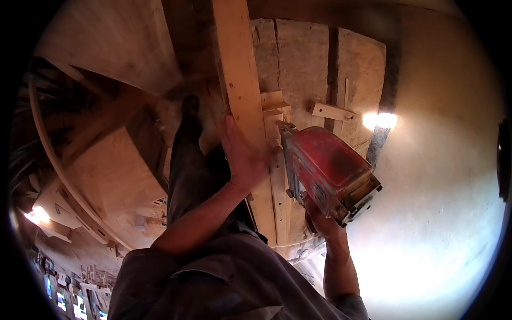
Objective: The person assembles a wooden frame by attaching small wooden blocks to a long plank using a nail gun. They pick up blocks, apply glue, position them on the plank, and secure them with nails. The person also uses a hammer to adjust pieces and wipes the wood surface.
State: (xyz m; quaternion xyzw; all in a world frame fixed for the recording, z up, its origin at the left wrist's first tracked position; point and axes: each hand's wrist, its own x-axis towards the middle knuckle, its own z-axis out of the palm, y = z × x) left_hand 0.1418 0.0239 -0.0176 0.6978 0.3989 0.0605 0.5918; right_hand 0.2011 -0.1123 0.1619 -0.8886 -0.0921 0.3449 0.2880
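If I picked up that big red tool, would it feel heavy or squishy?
The red tool is probably heavy, given its bulky body and metal-looking parts. It looks stiff, with a hard, boxy shell. Its rounded top might rock if laid upside down.

I can't pick out the fingers of the left hand (244,166), which smear into a blur over the wooden beam (240,69), itself cut off at the top edge. Most of the right hand (326,224) is hidden by the red power tool (333,160), so how its fingers sit is anyone's guess. The shoe (190,104) sinks into shadow, a dark object (503,160) is cut off at the right rim, and the scattered bits (96,273) at lower left are too small to name.
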